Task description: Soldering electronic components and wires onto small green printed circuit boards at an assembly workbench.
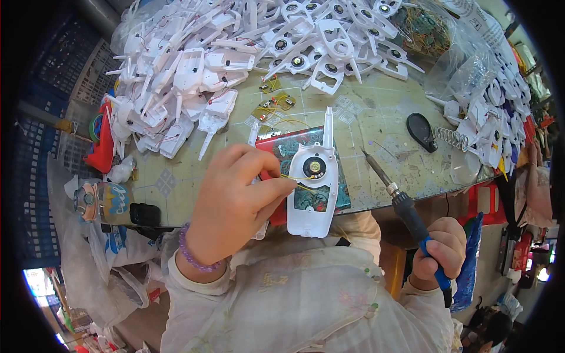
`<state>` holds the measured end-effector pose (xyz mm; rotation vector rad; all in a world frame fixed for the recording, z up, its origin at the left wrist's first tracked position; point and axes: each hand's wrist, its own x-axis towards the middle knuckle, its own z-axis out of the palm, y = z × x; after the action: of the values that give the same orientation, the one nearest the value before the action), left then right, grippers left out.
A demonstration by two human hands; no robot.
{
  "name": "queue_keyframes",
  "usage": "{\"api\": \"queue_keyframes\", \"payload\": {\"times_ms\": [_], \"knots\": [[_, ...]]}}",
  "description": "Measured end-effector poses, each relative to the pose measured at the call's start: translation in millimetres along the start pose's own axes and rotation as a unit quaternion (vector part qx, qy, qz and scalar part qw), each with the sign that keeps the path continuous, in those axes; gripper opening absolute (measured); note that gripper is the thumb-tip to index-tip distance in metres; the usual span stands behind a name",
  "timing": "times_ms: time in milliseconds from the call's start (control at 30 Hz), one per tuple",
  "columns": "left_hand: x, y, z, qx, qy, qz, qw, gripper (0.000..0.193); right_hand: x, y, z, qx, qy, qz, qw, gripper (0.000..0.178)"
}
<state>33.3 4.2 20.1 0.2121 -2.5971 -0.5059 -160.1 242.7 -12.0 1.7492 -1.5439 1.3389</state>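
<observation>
In front of me a white plastic walkie-talkie half-shell (310,220) lies on a dark green and red patterned mat or box (343,191), its antenna pointing away. A round black speaker (313,167) sits in its upper part. My left hand (238,197) is closed in a pinch at the shell's left side, on a thin yellow wire (307,187) by the speaker. My right hand (440,254) grips the blue and black handle of a soldering iron (406,209). The iron's tip points up and left, apart from the shell. Another white shell is partly hidden behind my left hand.
White shells with red wires (176,88) pile up at the far left, and shells with speakers (332,44) at the far middle. Small circuit boards with yellow wires (273,106) lie nearer. A coiled spring holder (452,137) and black oval piece (420,130) stand right.
</observation>
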Motion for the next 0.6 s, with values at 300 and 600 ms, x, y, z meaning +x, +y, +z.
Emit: {"api": "queue_keyframes", "payload": {"times_ms": [300, 600], "knots": [[28, 17, 6, 0.054, -0.046, 0.030, 0.997, 0.015, -4, 4, -4, 0.019, -0.004, -0.003, 1.000, 0.035], [37, 26, 9, 0.127, -0.090, 0.013, 0.988, 0.013, -15, 11, 0, 0.018, 0.063, 0.003, 0.998, 0.033]]}}
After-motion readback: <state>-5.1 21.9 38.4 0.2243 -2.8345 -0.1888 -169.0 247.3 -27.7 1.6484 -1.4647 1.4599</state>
